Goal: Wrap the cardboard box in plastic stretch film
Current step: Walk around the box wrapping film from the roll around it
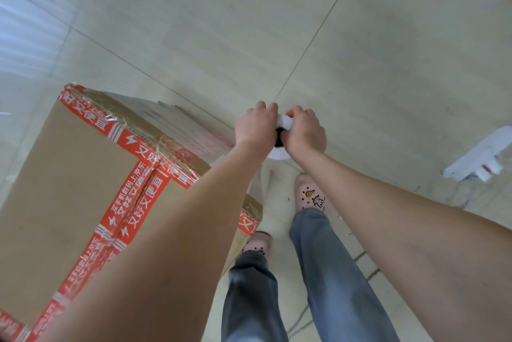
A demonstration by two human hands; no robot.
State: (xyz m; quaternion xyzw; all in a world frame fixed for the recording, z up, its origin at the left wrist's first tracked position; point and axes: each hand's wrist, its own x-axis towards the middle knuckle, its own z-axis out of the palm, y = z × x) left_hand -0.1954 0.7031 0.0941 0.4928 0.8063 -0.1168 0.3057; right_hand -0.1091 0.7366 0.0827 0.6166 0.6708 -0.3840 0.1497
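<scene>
Forearms reach forward from the bottom of the view, both bare, with legs in blue jeans [327, 267] and pink clogs [311, 194] beneath them on a pale tiled floor [388, 50]. To the left stands the cardboard box [69, 175], tall, resting on the floor and sealed along its edges and seams with red printed tape [138, 197]. Its near right corner is covered by the left forearm, and its bottom is cut off by the frame. Beyond the box's right edge the two hands meet. The left hand [255, 128] and right hand [304, 131] are each clenched around the top of a roll of stretch film [279, 153], fingers curled over it from either side. The roll appears to stand upright, its long axis pointing roughly up at the camera, since its white end and dark core hole show between the hands. It sits just beside the box, to the right of it, with the left hand the nearer one to the box. A pale, see-through sheet seems to hang below the roll toward the box's right side, but it is hard to make out. Most of the roll is hidden by the hands. Farther right on the floor lies a white object [479, 156], unclear in shape.
</scene>
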